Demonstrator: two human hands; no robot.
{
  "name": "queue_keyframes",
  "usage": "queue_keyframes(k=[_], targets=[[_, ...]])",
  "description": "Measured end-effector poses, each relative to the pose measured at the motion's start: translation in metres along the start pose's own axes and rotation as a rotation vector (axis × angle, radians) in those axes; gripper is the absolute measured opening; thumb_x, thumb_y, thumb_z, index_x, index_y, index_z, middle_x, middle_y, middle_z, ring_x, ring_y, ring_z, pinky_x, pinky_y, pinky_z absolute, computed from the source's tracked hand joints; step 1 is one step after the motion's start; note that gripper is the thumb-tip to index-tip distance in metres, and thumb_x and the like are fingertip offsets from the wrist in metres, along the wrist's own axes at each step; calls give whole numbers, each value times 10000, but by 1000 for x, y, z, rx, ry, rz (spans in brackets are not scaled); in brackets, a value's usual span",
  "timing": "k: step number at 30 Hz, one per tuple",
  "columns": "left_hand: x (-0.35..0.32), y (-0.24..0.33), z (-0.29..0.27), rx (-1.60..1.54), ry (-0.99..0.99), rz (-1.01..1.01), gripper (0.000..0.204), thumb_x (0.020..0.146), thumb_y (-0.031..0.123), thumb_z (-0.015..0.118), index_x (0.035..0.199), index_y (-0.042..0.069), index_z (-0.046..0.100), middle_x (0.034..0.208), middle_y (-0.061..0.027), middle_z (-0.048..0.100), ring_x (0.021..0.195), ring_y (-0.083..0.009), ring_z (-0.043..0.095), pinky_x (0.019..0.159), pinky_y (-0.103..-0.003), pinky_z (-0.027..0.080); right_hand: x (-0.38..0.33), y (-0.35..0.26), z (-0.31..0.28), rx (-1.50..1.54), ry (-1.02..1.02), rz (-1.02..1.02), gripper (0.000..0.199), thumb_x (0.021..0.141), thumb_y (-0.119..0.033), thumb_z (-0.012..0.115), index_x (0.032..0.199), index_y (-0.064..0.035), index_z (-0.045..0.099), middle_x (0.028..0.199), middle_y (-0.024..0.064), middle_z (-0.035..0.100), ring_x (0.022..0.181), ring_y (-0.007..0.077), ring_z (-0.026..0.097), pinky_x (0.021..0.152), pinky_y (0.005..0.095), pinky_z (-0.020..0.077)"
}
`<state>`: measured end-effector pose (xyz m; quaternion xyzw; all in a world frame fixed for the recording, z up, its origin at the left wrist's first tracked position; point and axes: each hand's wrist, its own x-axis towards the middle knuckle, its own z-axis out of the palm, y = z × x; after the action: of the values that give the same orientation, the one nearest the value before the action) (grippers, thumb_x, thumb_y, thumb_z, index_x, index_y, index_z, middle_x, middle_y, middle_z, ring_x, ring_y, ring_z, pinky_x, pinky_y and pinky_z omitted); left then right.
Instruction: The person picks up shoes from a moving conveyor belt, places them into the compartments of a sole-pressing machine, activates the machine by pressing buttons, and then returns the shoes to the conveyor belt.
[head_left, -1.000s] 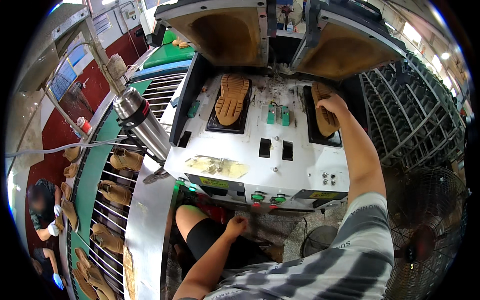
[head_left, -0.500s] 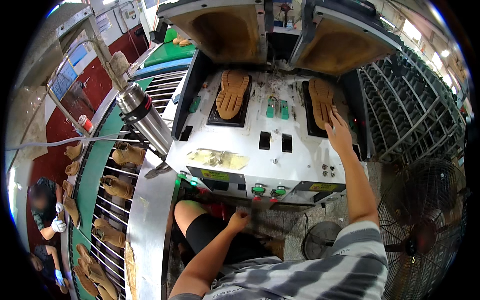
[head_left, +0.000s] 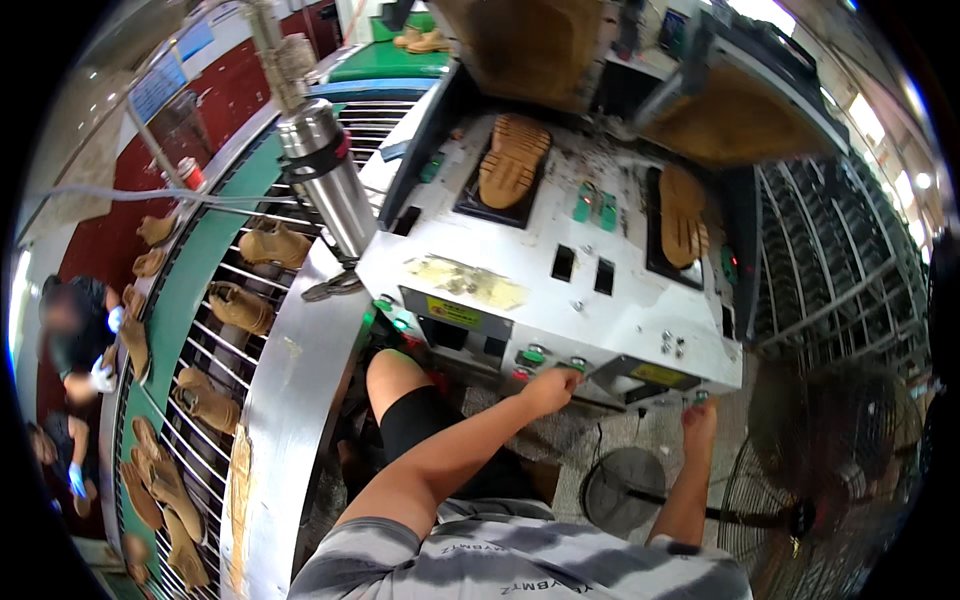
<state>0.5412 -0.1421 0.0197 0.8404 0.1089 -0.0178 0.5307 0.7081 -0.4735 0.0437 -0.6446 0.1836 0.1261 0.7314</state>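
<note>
My left hand (head_left: 553, 391) is curled closed at the front panel of the white two-station press (head_left: 540, 285), its knuckles against the right-hand green push button (head_left: 578, 364). Below the panel's right corner, my right hand (head_left: 699, 424) is folded, with its top at another green button (head_left: 702, 398). Two tan shoe soles lie tread up on black pads: the left sole (head_left: 512, 160) and the right sole (head_left: 684, 215). Above them, the left lid (head_left: 520, 50) and the right lid (head_left: 735, 115) are raised, showing brown linings.
A roller conveyor (head_left: 215, 385) on my left carries several tan boots and soles. On its metal edge stands a steel flask (head_left: 335, 190), with pliers (head_left: 333, 287) nearby. A caged fan (head_left: 800, 500) and racks (head_left: 830, 260) are at right. Two co-workers (head_left: 75, 330) stand far left.
My right hand has left the right sole and come down to the button at the panel's right corner. My left hand has risen from near my knee to the green front button. The view has shifted.
</note>
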Motion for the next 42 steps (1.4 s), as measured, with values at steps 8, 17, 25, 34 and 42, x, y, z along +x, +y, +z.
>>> queue_keyframes(k=[8, 17, 25, 34, 42], targets=[[-140, -95, -84, -159, 615, -50, 198, 922, 170, 586, 980, 6, 681, 786, -107, 690, 717, -171, 655, 668, -300, 519, -163, 13, 206, -957, -1513, 115, 480, 866, -182, 670, 1304, -57, 520, 1194, 87, 606, 1006, 215, 608, 890, 356, 484], [-409, -171, -153, -13, 1524, -578, 157, 888, 105, 578, 883, -20, 674, 753, -124, 673, 671, -184, 625, 662, -308, 500, -71, -72, 550, -708, -572, -1064, 897, 712, -352, 788, 1429, -80, 324, 1295, 232, 466, 1193, 345, 464, 1007, 440, 401], [-465, -191, -122, -594, 1736, -547, 154, 920, 75, 534, 883, -15, 653, 783, -72, 666, 623, -97, 555, 569, -250, 458, 30, -68, 672, -1132, -333, -615, 1189, 551, -472, 829, 1439, 63, 249, 1494, 221, 311, 1360, 292, 359, 1112, 385, 323], [-436, -170, -161, -1521, 1434, -26, 158, 924, 207, 563, 1007, 76, 593, 741, -17, 557, 666, -135, 553, 593, -270, 466, 128, -219, 681, -1053, -511, -718, 644, 571, -299, 769, 1090, 47, 607, 1238, 187, 527, 1099, 279, 503, 911, 402, 433], [-319, -104, -133, -1855, 447, 251, 494, 924, 370, 562, 1346, 123, 495, 1221, -86, 601, 1082, -216, 589, 887, -386, 490, -133, -165, 533, -402, -770, -779, 732, 759, -306, 698, 1396, -65, 432, 1289, 154, 508, 1140, 282, 494, 951, 418, 420]])
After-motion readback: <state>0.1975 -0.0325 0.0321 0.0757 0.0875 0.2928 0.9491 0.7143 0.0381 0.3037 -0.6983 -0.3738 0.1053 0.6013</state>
